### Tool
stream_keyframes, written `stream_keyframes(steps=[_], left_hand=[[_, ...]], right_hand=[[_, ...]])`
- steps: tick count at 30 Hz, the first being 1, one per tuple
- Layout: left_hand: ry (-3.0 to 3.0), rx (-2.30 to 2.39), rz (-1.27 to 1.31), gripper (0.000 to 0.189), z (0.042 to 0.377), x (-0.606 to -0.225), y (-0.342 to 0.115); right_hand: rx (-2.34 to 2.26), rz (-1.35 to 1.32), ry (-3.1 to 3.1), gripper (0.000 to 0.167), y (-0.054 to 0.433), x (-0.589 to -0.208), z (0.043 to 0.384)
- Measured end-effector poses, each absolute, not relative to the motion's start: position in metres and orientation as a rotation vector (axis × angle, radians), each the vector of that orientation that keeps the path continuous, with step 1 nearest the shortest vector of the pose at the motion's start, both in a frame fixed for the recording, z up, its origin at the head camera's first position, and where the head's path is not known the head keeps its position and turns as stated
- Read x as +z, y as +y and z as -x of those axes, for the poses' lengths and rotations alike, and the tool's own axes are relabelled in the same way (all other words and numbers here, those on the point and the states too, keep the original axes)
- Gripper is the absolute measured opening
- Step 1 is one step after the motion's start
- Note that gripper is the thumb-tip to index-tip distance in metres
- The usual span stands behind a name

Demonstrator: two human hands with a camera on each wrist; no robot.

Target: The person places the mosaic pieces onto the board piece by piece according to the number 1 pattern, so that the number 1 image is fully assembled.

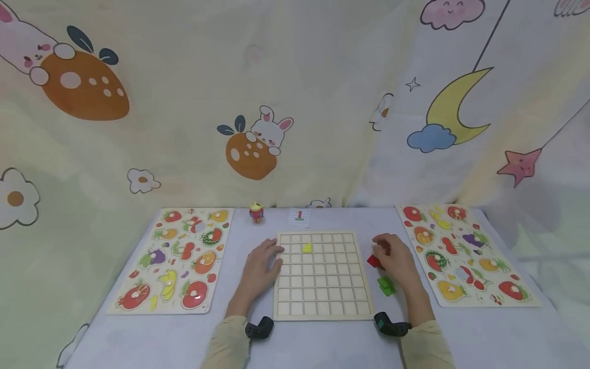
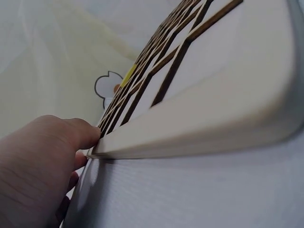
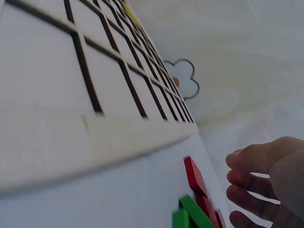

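A wooden grid board [image 1: 322, 317] lies flat between the two hands, with one yellow piece [image 1: 307, 248] in an upper cell. My left hand [image 1: 259, 271] rests at the board's left edge; in the left wrist view its thumb touches the rim, fingers beside it. To the right of the board, my right hand [image 1: 397, 261] is over the table with loosely bent fingers. Nothing shows between those fingers in the right wrist view. Close beside them lie several red tiles [image 3: 194, 175], and green tiles [image 3: 194, 213] are next to these.
Fruit puzzle boards flank the grid, one at the left [image 1: 184, 302] and one at the right [image 1: 488, 300]. Behind the grid stand a small toy figure [image 1: 256, 212] and a printed card [image 1: 299, 218]. A patterned cloth [image 1: 322, 128] hangs at the table's back.
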State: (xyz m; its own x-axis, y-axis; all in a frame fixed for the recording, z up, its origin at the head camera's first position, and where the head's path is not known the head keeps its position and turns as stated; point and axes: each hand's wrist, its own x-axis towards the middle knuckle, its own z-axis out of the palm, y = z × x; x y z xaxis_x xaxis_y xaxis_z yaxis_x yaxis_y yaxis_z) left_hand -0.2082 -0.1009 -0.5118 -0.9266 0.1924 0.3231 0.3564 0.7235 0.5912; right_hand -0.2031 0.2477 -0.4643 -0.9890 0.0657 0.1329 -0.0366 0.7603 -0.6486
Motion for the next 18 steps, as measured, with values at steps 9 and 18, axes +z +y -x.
stream_keyframes(steps=[9, 18], left_hand=[[-2.701, -1.016, 0.396, 0.024, 0.209, -0.511, -0.104], [-2.692, -1.020, 0.420, 0.025, 0.209, -0.514, -0.101]], right_hand=[[0.964, 0.163, -2.852, 0.027, 0.264, -0.466, 0.209], [0.967, 0.230, -2.862, 0.029, 0.268, -0.471, 0.205]])
